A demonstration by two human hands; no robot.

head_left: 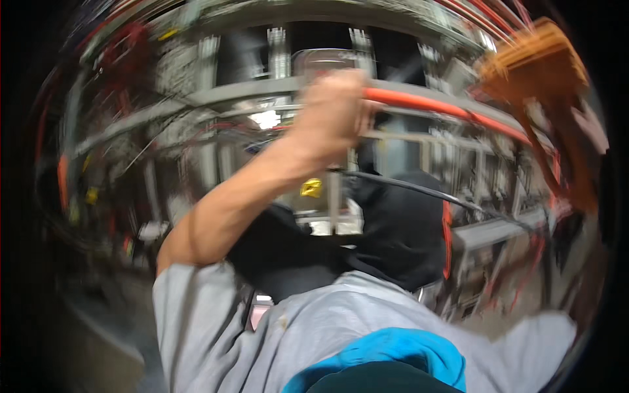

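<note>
Our blurred left hand (pixel 333 105) makes a fist around the smooth orange tube (pixel 436 109), which curves rightward toward a rough, boxy brown thing (pixel 540 65); our right hand's grip we cannot tell.

The setting, its exact type obscured by blur, is an industrial workshop or plant, as shown by a long grey metal beam (pixel 259 88), a thick orange-red tube (pixel 452 112), a slender black cable (pixel 426 189) and thin red lines (pixel 493 18).
</note>
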